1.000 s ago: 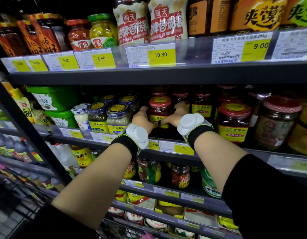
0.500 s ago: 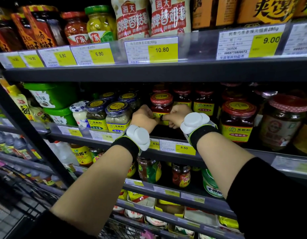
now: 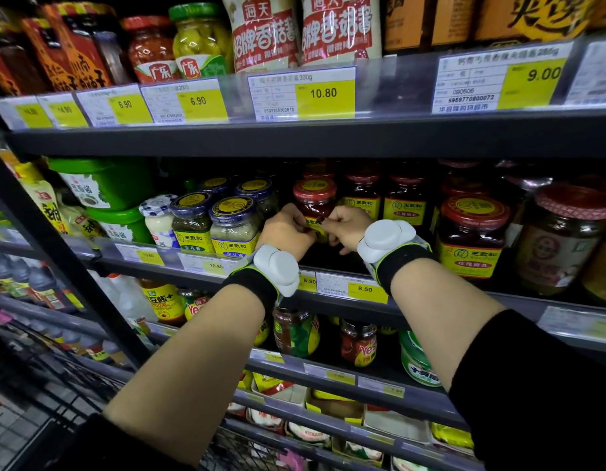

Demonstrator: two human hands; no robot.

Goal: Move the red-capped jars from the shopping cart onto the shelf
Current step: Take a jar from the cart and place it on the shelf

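The shelf fills my view, a middle tier packed with jars behind a strip of yellow price tags. At the lower left a corner of the shopping cart shows its black wire. To the right stands a large red-capped neighbour jar, and to the left a row of blue-capped jars.

Between them, set back from the front edge, the red-capped jar stands upright on the shelf, long axis vertical, cap up, yellow label facing me. It lies straight ahead of my hands and a little above my wrists.

My left hand curls against the jar's left flank, and my right hand closes in on its right flank; the fingers of both meet over the lower label, pressed together around the glass. Both are equally near. I judge the jar is seated and the next move is to let go and draw both hands back toward me without tipping it.
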